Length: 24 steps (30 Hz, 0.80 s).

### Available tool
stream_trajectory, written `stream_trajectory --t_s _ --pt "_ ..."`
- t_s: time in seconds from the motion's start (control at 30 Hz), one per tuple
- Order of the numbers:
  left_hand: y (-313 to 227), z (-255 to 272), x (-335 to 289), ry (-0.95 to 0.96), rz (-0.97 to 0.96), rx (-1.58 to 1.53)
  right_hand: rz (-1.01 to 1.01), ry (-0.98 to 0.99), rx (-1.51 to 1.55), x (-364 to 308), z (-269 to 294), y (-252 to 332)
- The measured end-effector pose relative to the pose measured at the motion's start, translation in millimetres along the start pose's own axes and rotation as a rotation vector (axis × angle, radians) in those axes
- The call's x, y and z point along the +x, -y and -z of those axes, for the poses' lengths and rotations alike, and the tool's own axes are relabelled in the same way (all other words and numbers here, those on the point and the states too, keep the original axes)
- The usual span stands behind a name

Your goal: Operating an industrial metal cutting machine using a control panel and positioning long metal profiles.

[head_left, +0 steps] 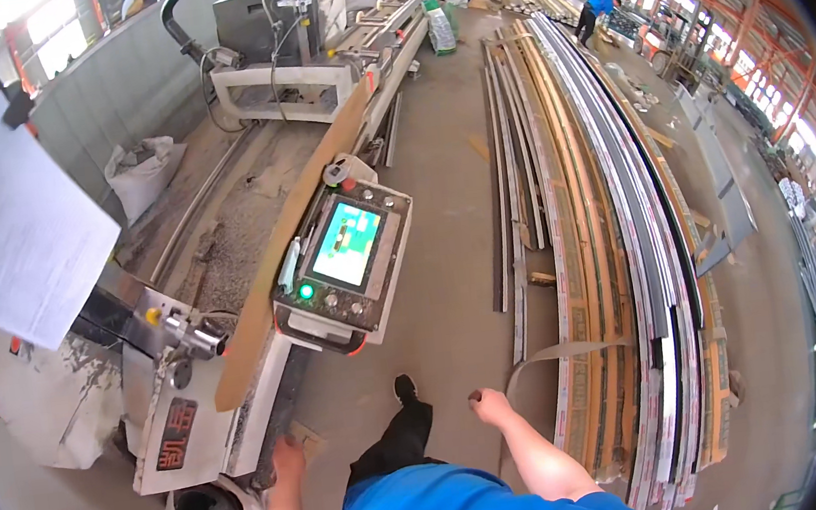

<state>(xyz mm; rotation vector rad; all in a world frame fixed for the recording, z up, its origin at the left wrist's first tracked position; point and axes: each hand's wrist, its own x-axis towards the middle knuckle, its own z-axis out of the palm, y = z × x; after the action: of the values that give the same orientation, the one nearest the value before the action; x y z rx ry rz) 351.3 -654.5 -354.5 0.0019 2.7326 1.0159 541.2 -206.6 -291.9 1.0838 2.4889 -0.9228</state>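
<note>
My left hand (288,457) hangs low beside the near end of a long white machine bed (182,437), next to a small tan piece on the floor (306,438). Its fingers point away from me and are too small to read. My right hand (492,408) is held out over the floor with its fingers curled in; whatever they may hold is hidden. A thin curved strip (560,350) arches beside it from the stack of long profiles (585,265). Ahead, a control panel (342,252) with a lit screen and a green light stands at the machine's edge.
A long brown strip (274,270) lies along the machine. A grey cutting unit (271,24) stands farther up it. White sheets (16,219) hang at the left. A white sack (145,169) sits by the wall. A person in blue (598,7) bends far off beyond the profiles.
</note>
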Motion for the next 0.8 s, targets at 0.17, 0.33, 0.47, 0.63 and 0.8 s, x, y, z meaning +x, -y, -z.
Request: stream_trajectory --t_s 0.17,0.33,0.47,0.63,0.8 --pt "-97 -77 90 -0.028 -0.067 0.186 0.074 -0.061 -0.072 76 81 24" --pt "-218 -105 134 -0.251 0.177 -0.04 0.133 0.037 -0.077 141 150 67" --pt "-240 -105 169 -0.039 0.641 -0.208 0.297 0.13 -0.138 211 168 132" --pt "-206 -129 180 -0.009 0.683 0.028 0.61 0.304 -0.115 298 157 205" --pt "-196 -123 203 0.775 0.282 0.644 0.723 0.547 -0.326 338 168 284"
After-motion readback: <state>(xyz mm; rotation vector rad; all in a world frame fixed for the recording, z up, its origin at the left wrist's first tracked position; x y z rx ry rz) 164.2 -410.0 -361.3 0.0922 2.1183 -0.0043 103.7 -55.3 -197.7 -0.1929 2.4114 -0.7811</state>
